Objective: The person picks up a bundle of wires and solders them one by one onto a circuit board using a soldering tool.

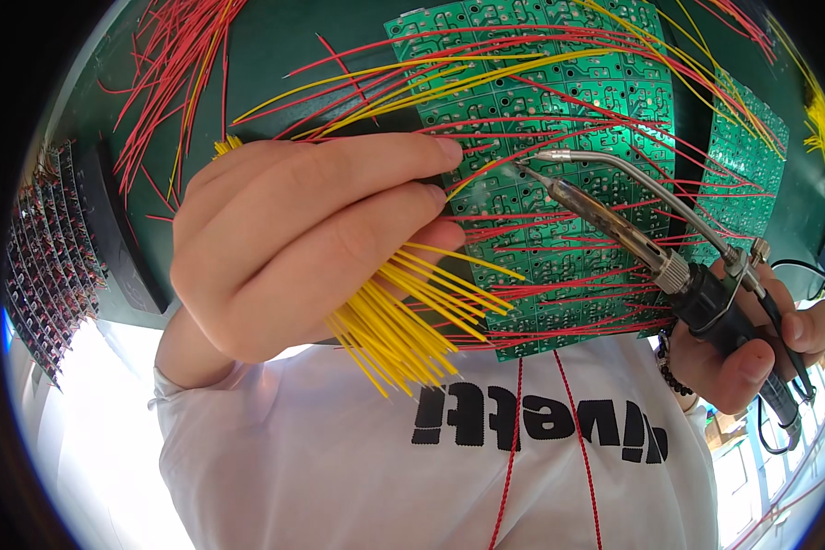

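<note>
My left hand (293,229) is closed around a bundle of yellow wires (408,316), whose ends fan out below the palm. One single yellow wire (470,181) sticks out past its fingertips to the surface of a green circuit board panel (614,92). In my right hand (738,376) is a soldering iron (605,215) with a black handle, pointing up and left. A curved metal feed tube (614,165) is clamped along the iron. Iron tip and tube end lie close to that wire's end; whether they touch it I cannot tell.
Red wires (577,284) and several yellow wires (367,99) run across the panel. A second green panel (742,156) lies to the right. Loose red wires (179,73) spread at the upper left. Stacked populated boards (55,257) stand at the left beside a black bar (128,238).
</note>
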Available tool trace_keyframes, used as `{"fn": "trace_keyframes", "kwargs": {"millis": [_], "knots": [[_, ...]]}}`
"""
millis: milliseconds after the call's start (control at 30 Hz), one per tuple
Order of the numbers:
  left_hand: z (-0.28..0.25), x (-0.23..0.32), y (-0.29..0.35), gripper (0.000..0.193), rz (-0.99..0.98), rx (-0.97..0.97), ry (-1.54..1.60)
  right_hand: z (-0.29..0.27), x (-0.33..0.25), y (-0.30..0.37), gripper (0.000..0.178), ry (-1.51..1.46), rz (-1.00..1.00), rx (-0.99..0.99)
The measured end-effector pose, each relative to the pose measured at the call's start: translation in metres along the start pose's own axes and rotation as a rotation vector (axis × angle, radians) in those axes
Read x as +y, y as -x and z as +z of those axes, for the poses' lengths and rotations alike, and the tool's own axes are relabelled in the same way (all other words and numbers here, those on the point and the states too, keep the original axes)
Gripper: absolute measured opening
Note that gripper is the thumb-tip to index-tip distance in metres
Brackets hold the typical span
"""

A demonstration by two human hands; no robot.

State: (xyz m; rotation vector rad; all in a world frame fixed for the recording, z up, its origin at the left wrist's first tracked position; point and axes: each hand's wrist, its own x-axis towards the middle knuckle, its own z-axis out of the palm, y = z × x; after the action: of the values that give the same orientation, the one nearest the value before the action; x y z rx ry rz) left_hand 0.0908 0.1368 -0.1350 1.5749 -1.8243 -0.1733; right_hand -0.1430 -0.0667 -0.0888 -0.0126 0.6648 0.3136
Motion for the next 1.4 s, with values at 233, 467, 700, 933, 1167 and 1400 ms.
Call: {"fn": "trace_keyframes", "kwargs": {"millis": [233,467,700,933,1167,1400], "knots": [[0.0,0.0,0.0,0.014,0.001,0.006,-0.042,0.011,0.003,-0.006,0.035,-0.027,-0.028,0.044],[-0.001,0.002,0.0,0.013,-0.021,-0.018,-0.066,0.011,0.006,-0.002,0.033,-0.052,-0.053,0.087],[0.001,0.004,0.0,0.015,-0.05,0.002,-0.059,0.014,0.007,0.0,0.031,-0.078,-0.08,0.126],[0.0,0.005,0.001,0.015,-0.075,0.012,-0.069,0.012,0.009,0.005,0.03,-0.105,-0.11,0.161],[0.001,0.004,0.001,0.015,-0.065,0.028,-0.081,0.021,0.009,0.005,0.028,-0.132,-0.139,0.195],[0.001,0.005,0.001,0.015,-0.068,0.022,-0.081,0.012,0.024,-0.006,0.026,-0.155,-0.165,0.223]]}}
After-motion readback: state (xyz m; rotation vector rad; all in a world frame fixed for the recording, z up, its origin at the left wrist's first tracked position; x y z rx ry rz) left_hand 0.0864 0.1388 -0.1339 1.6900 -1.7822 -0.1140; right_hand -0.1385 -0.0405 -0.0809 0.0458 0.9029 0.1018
